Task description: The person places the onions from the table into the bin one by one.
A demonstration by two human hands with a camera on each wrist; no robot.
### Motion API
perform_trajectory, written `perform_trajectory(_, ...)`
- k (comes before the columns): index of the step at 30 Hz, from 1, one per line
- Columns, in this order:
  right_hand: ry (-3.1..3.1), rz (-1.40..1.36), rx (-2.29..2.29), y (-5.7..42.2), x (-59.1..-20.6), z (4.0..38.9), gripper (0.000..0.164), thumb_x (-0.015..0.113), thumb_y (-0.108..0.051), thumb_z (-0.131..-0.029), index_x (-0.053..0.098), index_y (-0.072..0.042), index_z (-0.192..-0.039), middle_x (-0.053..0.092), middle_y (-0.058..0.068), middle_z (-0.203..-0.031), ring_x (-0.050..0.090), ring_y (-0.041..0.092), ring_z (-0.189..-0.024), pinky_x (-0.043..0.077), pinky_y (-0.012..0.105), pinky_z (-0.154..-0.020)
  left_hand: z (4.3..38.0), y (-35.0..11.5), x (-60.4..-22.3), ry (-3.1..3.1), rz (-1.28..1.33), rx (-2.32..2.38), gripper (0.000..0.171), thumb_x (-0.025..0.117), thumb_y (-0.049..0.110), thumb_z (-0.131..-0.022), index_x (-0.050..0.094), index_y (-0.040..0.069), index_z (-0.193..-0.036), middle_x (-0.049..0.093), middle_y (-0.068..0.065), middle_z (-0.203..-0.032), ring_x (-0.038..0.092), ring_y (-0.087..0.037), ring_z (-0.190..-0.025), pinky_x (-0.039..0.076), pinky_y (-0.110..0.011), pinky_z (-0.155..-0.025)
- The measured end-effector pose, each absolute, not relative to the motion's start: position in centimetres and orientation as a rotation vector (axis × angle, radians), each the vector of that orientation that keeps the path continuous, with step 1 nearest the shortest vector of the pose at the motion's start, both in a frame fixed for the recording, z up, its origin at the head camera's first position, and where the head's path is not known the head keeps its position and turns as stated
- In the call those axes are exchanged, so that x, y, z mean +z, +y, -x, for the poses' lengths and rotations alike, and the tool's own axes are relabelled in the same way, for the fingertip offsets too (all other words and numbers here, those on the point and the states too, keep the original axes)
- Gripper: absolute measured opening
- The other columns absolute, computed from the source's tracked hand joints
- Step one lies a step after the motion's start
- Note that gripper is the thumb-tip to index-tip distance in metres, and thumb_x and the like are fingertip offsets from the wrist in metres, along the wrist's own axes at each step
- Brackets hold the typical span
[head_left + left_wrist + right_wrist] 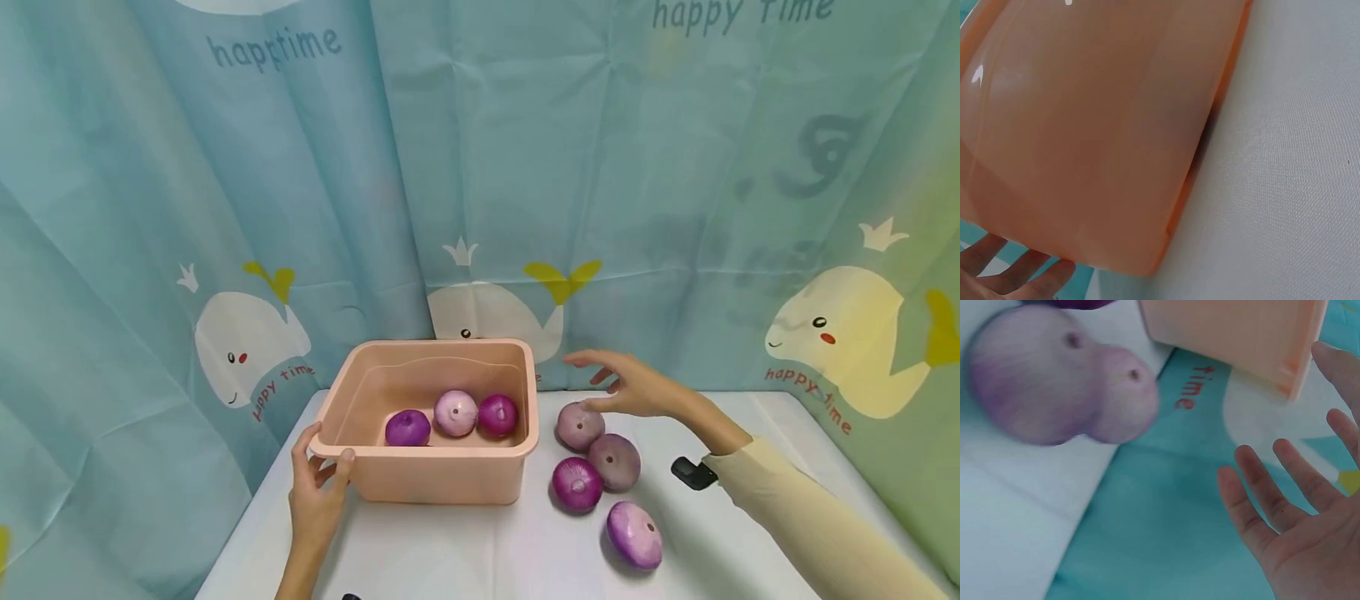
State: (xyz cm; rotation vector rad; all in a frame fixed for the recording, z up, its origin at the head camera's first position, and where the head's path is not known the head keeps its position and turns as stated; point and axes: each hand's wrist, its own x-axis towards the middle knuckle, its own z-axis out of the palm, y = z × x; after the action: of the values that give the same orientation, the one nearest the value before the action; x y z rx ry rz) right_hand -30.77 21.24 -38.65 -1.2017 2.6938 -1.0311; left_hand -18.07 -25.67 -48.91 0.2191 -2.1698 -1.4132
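A peach plastic bin (435, 479) stands on the table with three onions inside: a dark purple onion (407, 428), a pale onion (455, 413) and a magenta onion (497, 415). My left hand (313, 500) grips the bin's front left corner, thumb at the front rim and fingers along the left side. To the right of the bin, my right hand (637, 387) hovers with fingers spread and nothing held. Nearest below it lies a pale onion (581, 427). Beside that are another dull onion (615, 462), a magenta onion (577, 485) and a purple-white onion (634, 536).
A white cloth covers the table (427, 550). Behind it hangs a blue curtain (510, 167) printed with whales, close to the bin's back. A small black object (693, 473) shows by the right sleeve.
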Motion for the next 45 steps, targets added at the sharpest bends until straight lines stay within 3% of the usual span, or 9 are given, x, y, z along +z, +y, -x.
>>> perform_trajectory(3,2.699,1.173,-1.036,22.6,-39.5,30.0,0.064,0.082,-0.023,-0.09,0.054,-0.014,-0.147,0.058,0.011,-0.144,0.067,0.028,-0.107,0.059,0.043,-0.081,17.9,-25.7,-48.8,-2.164,-0.219,-1.42,0.065,0.065,0.024,-0.102,0.032,0.023,-0.158,0.04,-0.016,-0.158,0.059,-0.008,-0.11,0.048,-0.005,-0.078)
perform_trajectory(9,2.656,1.127,-1.05,24.7,-42.1,28.7,0.065,0.081,-0.025,-0.091,0.053,-0.008,-0.147,0.057,0.016,-0.143,0.067,0.031,-0.108,0.059,0.044,-0.081,17.9,-25.9,-48.5,-2.157,-0.197,-1.414,0.065,0.065,0.023,-0.101,0.032,0.023,-0.158,0.041,-0.016,-0.157,0.056,0.003,-0.105,0.049,-0.006,-0.078)
perform_trajectory(15,2.501,1.211,-1.021,25.8,-44.4,28.1,0.062,0.08,-0.019,-0.091,0.051,-0.002,-0.144,0.055,0.02,-0.141,0.059,0.036,-0.118,0.059,0.042,-0.087,18.0,-25.8,-48.3,-2.165,-0.183,-1.437,0.066,0.063,0.025,-0.102,0.029,0.024,-0.159,0.037,-0.016,-0.16,0.057,-0.029,-0.12,0.046,-0.003,-0.08)
perform_trajectory(17,2.464,1.239,-1.006,25.9,-44.9,28.1,0.06,0.08,-0.014,-0.09,0.052,-0.001,-0.142,0.057,0.019,-0.139,0.057,0.037,-0.118,0.059,0.04,-0.086,18.1,-25.8,-48.3,-2.161,-0.182,-1.443,0.066,0.063,0.024,-0.102,0.029,0.023,-0.159,0.036,-0.016,-0.16,0.056,-0.034,-0.121,0.046,-0.003,-0.079)
perform_trajectory(25,2.453,1.186,-0.927,26.0,-45.6,27.9,0.053,0.082,-0.019,-0.088,0.061,-0.007,-0.135,0.064,0.013,-0.133,0.062,0.024,-0.111,0.059,0.034,-0.081,18.3,-25.8,-48.5,-2.164,-0.176,-1.445,0.067,0.063,0.026,-0.103,0.028,0.024,-0.159,0.035,-0.017,-0.161,0.055,-0.04,-0.126,0.044,-0.001,-0.081)
perform_trajectory(37,2.433,1.091,-0.972,26.8,-46.5,27.4,0.052,0.081,-0.024,-0.088,0.063,-0.01,-0.135,0.062,0.01,-0.136,0.058,0.026,-0.112,0.057,0.033,-0.081,18.2,-25.7,-48.7,-2.164,-0.161,-1.435,0.066,0.063,0.024,-0.103,0.028,0.024,-0.159,0.036,-0.016,-0.16,0.056,-0.035,-0.123,0.044,-0.002,-0.082)
perform_trajectory(45,2.404,1.015,-1.01,26.8,-46.9,27.4,0.051,0.082,-0.023,-0.088,0.064,-0.011,-0.135,0.061,0.012,-0.135,0.056,0.024,-0.108,0.058,0.032,-0.074,17.9,-25.6,-48.7,-2.165,-0.181,-1.436,0.066,0.063,0.024,-0.103,0.029,0.025,-0.159,0.037,-0.015,-0.16,0.056,-0.033,-0.122,0.045,-0.002,-0.08)
